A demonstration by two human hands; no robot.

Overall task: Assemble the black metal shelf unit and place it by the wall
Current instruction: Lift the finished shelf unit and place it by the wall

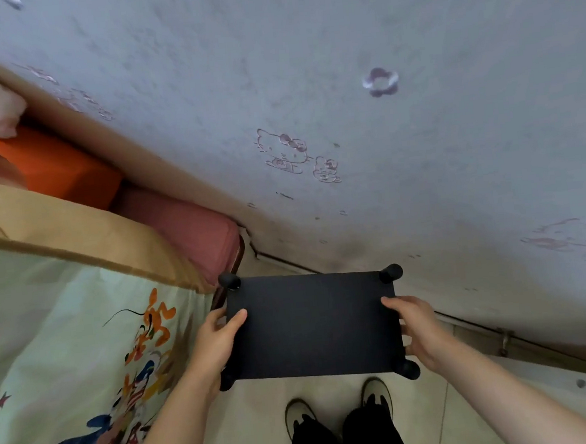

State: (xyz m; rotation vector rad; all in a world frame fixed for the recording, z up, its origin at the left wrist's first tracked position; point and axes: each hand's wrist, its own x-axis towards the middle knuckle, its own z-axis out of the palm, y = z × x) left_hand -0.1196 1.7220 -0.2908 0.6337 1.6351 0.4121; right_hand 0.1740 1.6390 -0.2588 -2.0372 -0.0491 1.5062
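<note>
Holding the black shelf unit (313,322) by its two short sides, we look straight down on its flat top panel. Our left hand (217,342) wraps the left edge, thumb laid over the top and fingers curled underneath. Our right hand (416,328) grips the right edge the same way, thumb on top and fingers tucked below. Both hands are closed on the unit.

Rounded black caps (229,281) show at all four corners of the panel, so we judge the assembly finished, at least as far as this top view tells. Whatever shelves or legs lie beneath are hidden by the panel, and we cannot confirm them.

What remains is the placing. The unit sits just in front of the wall (341,72), its far edge close to the foot of the wall where the floor (255,428) meets it, and its left side is just beside the end of the bed (190,225). Our shoes (299,414) stand on the floor right behind the near edge. We cannot tell from above whether the unit already rests on the floor or hangs above it in our grip.

We judge the task nearly done: the unit needs settling against the wall, perhaps squared to it, and then our hands can let go.
</note>
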